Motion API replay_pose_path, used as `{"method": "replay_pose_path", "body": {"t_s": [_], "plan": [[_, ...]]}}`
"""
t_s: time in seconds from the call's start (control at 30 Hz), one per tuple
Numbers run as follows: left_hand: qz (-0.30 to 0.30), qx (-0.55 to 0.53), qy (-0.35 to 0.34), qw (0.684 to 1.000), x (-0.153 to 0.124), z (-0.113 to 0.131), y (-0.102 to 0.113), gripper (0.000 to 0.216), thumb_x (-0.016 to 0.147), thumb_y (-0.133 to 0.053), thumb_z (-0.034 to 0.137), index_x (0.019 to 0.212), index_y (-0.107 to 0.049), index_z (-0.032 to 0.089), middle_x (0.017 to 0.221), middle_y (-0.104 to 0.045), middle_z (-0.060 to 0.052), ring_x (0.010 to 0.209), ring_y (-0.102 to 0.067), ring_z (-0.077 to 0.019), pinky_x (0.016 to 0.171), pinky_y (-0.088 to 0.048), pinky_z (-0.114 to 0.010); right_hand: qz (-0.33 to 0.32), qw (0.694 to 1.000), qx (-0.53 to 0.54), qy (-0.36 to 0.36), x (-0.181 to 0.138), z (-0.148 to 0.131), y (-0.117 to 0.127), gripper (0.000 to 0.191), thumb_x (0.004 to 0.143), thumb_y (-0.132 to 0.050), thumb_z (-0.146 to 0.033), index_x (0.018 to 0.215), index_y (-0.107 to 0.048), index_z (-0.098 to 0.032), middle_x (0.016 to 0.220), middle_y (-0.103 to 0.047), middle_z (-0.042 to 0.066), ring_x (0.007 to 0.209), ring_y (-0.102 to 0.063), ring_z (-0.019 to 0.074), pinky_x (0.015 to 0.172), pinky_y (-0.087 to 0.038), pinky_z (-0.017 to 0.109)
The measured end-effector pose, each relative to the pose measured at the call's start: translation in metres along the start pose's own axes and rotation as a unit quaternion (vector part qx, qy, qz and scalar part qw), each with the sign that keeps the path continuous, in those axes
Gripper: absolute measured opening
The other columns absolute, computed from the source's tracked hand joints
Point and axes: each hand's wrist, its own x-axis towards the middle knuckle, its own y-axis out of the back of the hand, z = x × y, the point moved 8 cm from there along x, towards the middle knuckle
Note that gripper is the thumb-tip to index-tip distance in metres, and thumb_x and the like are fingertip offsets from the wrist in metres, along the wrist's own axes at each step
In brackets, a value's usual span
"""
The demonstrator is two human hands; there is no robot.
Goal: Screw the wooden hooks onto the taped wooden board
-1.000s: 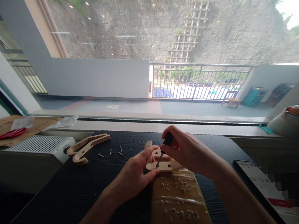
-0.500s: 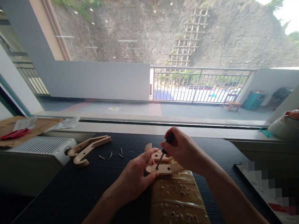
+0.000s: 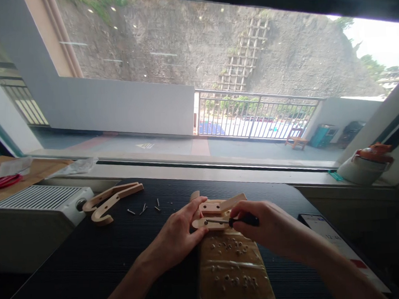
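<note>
My right hand (image 3: 268,224) is closed around the black handle of a screwdriver (image 3: 219,220). The shaft lies almost level, pointing left, with its tip at the left hole of a pale wooden hook (image 3: 214,226). My left hand (image 3: 179,231) grips that hook's left end, thumb in front and fingers behind. A second wooden hook (image 3: 209,207) lies just behind, its angled arm rising to the right. Both rest on a tape-wrapped brown block (image 3: 234,266) pitted with several holes. Whether a screw sits under the tip is too small to tell.
Two more wooden hooks (image 3: 113,199) lie at the table's left, with several screws (image 3: 143,209) beside them. A phone (image 3: 338,240) is at the right. A white radiator (image 3: 42,211), red scissors (image 3: 3,181) and a pot (image 3: 363,170) stand or lie around the table (image 3: 153,281).
My right hand has come down and to the right, tipping the screwdriver from steep to nearly flat. My left hand keeps its grip on the hook. The view has shifted slightly.
</note>
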Motion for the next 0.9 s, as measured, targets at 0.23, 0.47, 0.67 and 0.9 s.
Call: {"method": "replay_pose_path", "body": {"t_s": [0.23, 0.47, 0.67, 0.9], "plan": [[-0.034, -0.046, -0.024, 0.998, -0.001, 0.0, 0.0, 0.062, 0.075, -0.056, 0.015, 0.132, -0.038, 0.03, 0.117, -0.059, 0.0, 0.103, -0.057, -0.0169, 0.093, -0.041, -0.027, 0.063, 0.992, -0.101, -0.034, -0.028, -0.002, -0.025, 0.033, 0.088, -0.038, -0.021, 0.115, -0.057, -0.027, 0.107, -0.065, 0.003, 0.09, -0.062, 0.0202, 0.073, -0.041, 0.03], [-0.044, -0.073, -0.034, 0.996, 0.001, -0.002, 0.001, 0.056, 0.077, -0.056, 0.021, 0.131, -0.04, 0.024, 0.104, -0.061, -0.001, 0.093, -0.059, -0.015, 0.088, -0.044, -0.025, 0.046, 0.992, -0.121, -0.008, -0.023, -0.028, -0.053, 0.031, 0.088, -0.036, -0.018, 0.108, -0.059, -0.023, 0.091, -0.066, 0.003, 0.078, -0.063, 0.0185, 0.065, -0.041, 0.028], [-0.043, -0.083, -0.03, 0.995, 0.002, -0.004, 0.0, 0.059, 0.075, -0.056, 0.016, 0.131, -0.04, 0.024, 0.098, -0.062, 0.0, 0.092, -0.06, -0.015, 0.089, -0.044, -0.027, 0.044, 0.994, -0.1, 0.019, -0.02, -0.035, -0.061, 0.033, 0.084, -0.038, -0.015, 0.111, -0.058, -0.017, 0.091, -0.065, 0.005, 0.08, -0.062, 0.018, 0.07, -0.043, 0.028], [-0.042, -0.077, -0.02, 0.996, 0.002, -0.005, 0.001, 0.06, 0.076, -0.055, 0.017, 0.133, -0.038, 0.024, 0.098, -0.062, -0.001, 0.092, -0.059, -0.0153, 0.088, -0.044, -0.028, 0.037, 0.991, -0.122, 0.046, -0.017, -0.037, -0.066, 0.038, 0.08, -0.042, -0.013, 0.114, -0.058, -0.011, 0.092, -0.065, 0.009, 0.077, -0.062, 0.0191, 0.068, -0.045, 0.029]]}}
